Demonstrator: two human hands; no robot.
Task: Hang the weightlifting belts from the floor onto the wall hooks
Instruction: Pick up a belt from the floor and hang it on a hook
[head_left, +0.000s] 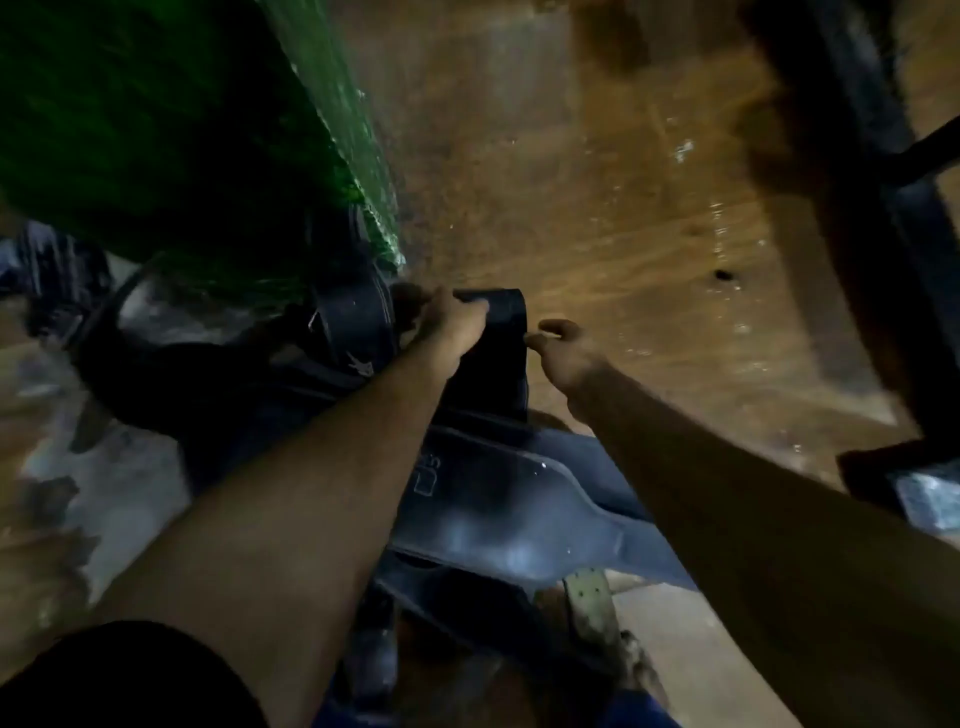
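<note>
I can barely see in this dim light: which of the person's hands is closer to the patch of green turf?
Left. The left hand grips the top of a dark belt just below the green turf. The right hand is on the belt's other edge, farther from it.

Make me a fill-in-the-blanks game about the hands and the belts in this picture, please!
1. The left hand grips the top edge of a dark ____.
2. The right hand sits just to the ____ of that belt.
3. The turf patch at the upper left is ____ in colour.
4. The tan strap with punched holes lies ____ the wide black belt.

Missing words: belt; right; green; below
</note>
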